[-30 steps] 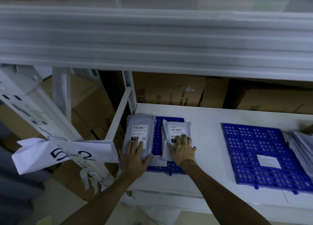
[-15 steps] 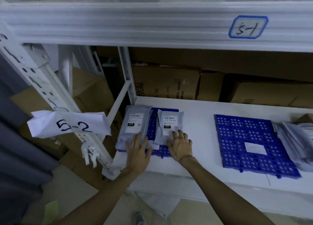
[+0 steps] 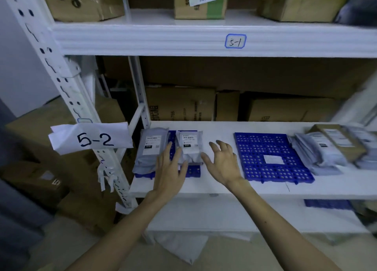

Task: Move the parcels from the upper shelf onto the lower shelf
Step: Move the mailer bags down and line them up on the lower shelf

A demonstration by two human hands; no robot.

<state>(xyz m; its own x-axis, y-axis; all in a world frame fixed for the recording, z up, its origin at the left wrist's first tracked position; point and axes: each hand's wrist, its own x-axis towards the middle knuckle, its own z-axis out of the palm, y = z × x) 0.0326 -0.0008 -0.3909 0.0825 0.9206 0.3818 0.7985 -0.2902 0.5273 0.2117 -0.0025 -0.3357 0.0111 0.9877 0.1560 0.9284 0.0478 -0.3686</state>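
Observation:
Two grey parcels lie side by side on a blue plastic mat (image 3: 193,171) at the left end of the lower shelf (image 3: 224,187): one labelled 010 (image 3: 150,151) and one labelled 231 (image 3: 189,148). My left hand (image 3: 170,168) hovers with straight fingers over the gap between them, in front of both. To the right of the 231 parcel my right hand (image 3: 223,161) is lifted off, fingers spread, holding nothing. The upper shelf (image 3: 204,40), tagged 5-1, carries cardboard boxes (image 3: 201,3).
A second blue mat (image 3: 271,158) with a white slip lies mid-shelf. A pile of grey parcels (image 3: 318,154) and a brown box (image 3: 338,142) sits at the right. Cardboard boxes line the shelf's back. A paper tag 5-2 (image 3: 91,138) hangs on the left upright.
Both hands have come off the two parcels and pulled back; my right hand moved to the right. My head has risen, so the upper shelf is now in view.

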